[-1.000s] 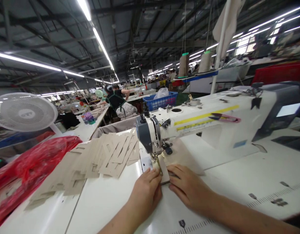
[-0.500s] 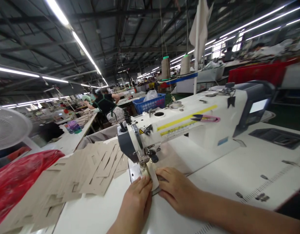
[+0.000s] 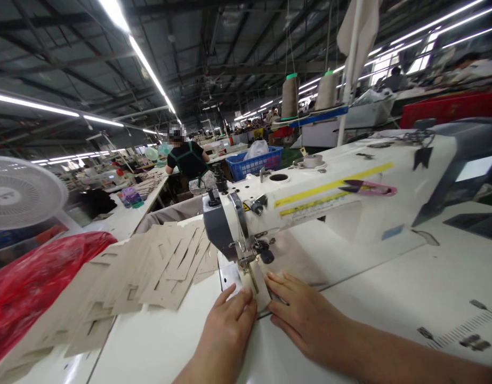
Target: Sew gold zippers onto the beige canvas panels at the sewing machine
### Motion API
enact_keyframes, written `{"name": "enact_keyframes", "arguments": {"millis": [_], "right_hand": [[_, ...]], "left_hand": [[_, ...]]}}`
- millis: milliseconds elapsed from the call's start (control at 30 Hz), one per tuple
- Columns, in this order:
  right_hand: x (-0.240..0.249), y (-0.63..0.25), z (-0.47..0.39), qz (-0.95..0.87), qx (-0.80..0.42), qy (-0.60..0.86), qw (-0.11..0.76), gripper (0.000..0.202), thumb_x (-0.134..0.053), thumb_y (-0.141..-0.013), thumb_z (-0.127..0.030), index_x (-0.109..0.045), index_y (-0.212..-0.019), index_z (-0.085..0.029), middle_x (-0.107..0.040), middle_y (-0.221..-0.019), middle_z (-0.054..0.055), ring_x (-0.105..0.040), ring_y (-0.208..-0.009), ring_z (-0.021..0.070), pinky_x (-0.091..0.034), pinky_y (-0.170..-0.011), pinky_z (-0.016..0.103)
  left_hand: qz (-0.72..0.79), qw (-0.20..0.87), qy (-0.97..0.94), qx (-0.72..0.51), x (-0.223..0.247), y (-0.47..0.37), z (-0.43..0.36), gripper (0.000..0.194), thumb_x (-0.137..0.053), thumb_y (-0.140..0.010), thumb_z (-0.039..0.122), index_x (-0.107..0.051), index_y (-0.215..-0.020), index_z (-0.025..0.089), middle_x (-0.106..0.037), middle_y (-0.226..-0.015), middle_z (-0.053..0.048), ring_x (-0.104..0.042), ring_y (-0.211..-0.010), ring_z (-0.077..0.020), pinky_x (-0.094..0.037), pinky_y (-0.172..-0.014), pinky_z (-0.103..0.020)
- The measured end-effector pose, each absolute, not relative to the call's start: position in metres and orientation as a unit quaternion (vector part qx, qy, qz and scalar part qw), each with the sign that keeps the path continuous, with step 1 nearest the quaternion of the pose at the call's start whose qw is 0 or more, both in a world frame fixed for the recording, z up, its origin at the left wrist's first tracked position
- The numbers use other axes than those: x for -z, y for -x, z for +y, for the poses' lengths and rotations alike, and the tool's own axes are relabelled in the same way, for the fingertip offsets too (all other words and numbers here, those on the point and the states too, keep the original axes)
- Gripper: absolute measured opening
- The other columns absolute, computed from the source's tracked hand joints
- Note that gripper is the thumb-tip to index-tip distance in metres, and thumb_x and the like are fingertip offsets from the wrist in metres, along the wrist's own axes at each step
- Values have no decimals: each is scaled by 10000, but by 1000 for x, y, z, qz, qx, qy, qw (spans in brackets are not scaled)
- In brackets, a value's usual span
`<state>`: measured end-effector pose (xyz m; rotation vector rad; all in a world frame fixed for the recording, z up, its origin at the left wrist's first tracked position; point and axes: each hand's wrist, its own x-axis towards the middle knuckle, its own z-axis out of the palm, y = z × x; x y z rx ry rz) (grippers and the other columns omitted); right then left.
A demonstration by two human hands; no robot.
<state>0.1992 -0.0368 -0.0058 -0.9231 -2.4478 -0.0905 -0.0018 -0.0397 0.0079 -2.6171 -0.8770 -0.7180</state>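
Observation:
Under the presser foot of a white sewing machine point(image 3: 309, 197) lies a narrow pale beige piece of material point(image 3: 262, 290), with a darker edge showing along its near end. My left hand point(image 3: 230, 325) rests on its left side, fingers stretched out and the fingertips touching the piece near the foot. From the right, my right hand point(image 3: 305, 309) lies flat against the other edge, its fingers spread. The undersides of both hands are hidden. Pink-handled thread snips point(image 3: 369, 188) lie against the machine's arm.
Flat beige cut pieces point(image 3: 166, 266) with slots overlap on the left, beside a red plastic bag point(image 3: 57, 282) and a white fan point(image 3: 25, 192). Behind the machine are a blue basket point(image 3: 256, 162) and thread cones point(image 3: 289, 98). A co-worker point(image 3: 187, 160) stands at another table.
The view has shifted, so the machine sits further right and closer. One left finger has lifted and spread from the others. Both hands stay at the piece under the foot.

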Motion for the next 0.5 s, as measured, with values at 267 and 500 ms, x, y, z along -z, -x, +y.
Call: {"name": "enact_keyframes", "arguments": {"millis": [267,500], "right_hand": [[3,-198,-18,-904,-11,342,256,231,-492,-832,-138,-646,-1003,-134,-564,-1222,205,-528,-1128,318,-412,-947,517],[1,-196,0,-904,-48,324,275,205,-470,-835,-133,-634,-957,-162,-582,-1160,157,-498,-1136,274,-385,-966,493]], "left_hand": [[-302,125,918,227,-12,2,-25,301,-312,-936,103,-609,-962,150,-676,-960,-87,-656,-874,-175,-495,-922,-414],[-311,116,914,234,-10,3,-8,242,-382,-915,97,-595,-1016,146,-659,-909,-87,-636,-877,-182,-504,-903,-385]]}}
